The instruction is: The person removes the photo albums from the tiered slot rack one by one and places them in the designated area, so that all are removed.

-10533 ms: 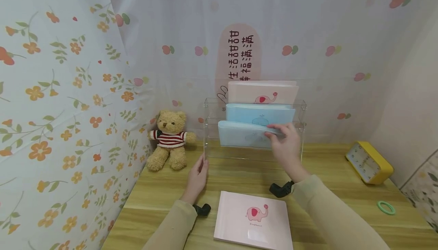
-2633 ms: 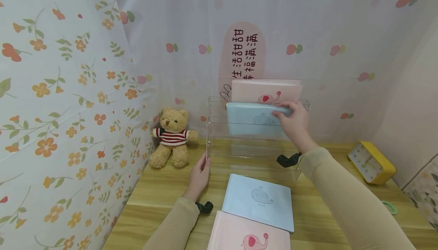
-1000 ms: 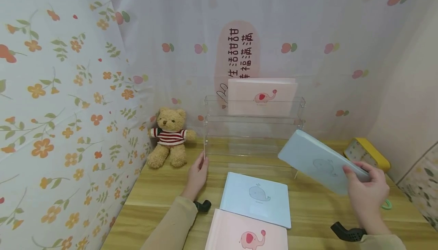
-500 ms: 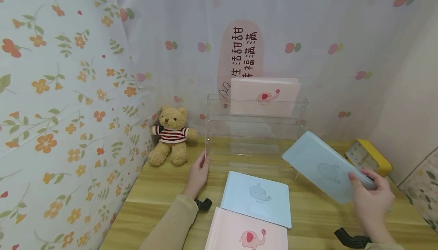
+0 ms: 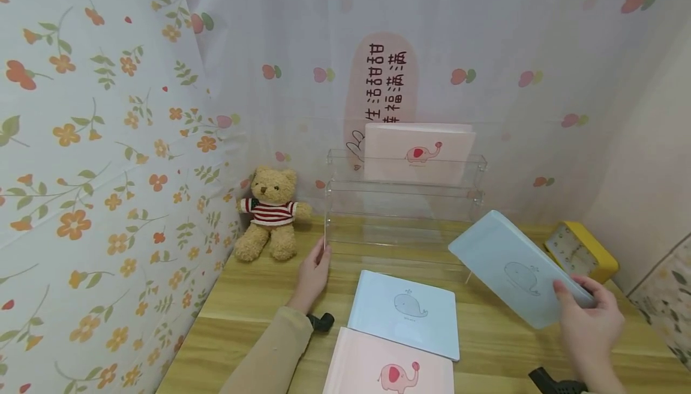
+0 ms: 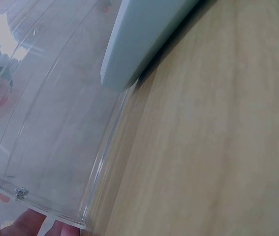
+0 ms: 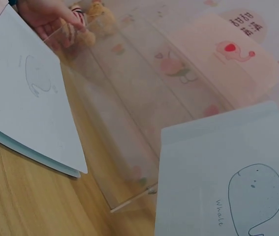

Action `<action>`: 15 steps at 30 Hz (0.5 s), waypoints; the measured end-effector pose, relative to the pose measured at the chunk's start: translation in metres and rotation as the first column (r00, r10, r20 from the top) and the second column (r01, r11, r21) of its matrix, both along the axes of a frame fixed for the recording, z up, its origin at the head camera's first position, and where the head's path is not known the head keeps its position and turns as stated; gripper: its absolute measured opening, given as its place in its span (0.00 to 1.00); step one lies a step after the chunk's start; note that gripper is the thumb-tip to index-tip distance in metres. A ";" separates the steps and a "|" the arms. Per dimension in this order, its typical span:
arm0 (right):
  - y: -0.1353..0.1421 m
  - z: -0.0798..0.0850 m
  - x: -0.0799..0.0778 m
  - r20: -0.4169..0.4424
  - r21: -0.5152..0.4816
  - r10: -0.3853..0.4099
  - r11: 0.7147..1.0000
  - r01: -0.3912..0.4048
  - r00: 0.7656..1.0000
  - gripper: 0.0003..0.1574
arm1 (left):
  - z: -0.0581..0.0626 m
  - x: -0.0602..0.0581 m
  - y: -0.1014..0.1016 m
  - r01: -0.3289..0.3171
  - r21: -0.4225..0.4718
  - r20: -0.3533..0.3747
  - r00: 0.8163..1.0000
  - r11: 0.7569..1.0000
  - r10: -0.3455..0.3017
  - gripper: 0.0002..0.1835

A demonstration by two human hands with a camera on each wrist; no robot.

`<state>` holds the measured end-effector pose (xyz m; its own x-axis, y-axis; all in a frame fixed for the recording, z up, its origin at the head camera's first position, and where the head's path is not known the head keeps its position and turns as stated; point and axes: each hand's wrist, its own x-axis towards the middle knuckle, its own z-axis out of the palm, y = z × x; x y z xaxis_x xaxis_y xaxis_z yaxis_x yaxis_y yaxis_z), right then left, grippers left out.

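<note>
At the table (image 5: 496, 355), tilted whale book (image 5: 499, 259) pinched by right hand (image 5: 591, 319), clear rack (image 5: 399, 202) by left hand (image 5: 312, 273).

The sleeve (image 5: 270, 352) is beige, the wrist mounts (image 5: 323, 322) black.

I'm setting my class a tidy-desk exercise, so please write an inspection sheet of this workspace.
Surface: wood-grain tabletop, partly covered by books and arms.
Job's things: clear rack with an upright pink book in its top tier; flat blue book and flat pink book in front, the pink one cut off by the frame.
Clutter: teddy bear left of the rack; yellow clock at right.
Hands: left hand grips the rack's left side; right hand holds a tilted whale book.
Cables: nothing seen.
Surroundings: flower-print covering at left, fruit-print covering with lettering behind.
</note>
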<state>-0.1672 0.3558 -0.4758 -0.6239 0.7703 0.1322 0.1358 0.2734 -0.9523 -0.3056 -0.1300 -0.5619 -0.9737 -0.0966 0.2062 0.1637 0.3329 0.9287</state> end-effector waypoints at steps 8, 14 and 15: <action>0.002 -0.002 0.003 0.050 -0.049 0.005 0.999 -0.002 0.999 0.14 | -0.001 0.000 -0.001 0.006 0.008 0.009 1.000 1.000 -0.006 0.30; 0.004 -0.004 0.005 0.072 -0.088 0.011 0.996 -0.005 0.997 0.14 | 0.000 0.000 -0.001 0.008 0.011 0.007 1.000 1.000 -0.009 0.30; 0.004 -0.005 0.006 0.073 -0.090 0.006 0.996 0.000 0.997 0.13 | 0.000 0.000 -0.001 0.009 0.012 0.008 1.000 1.000 -0.009 0.30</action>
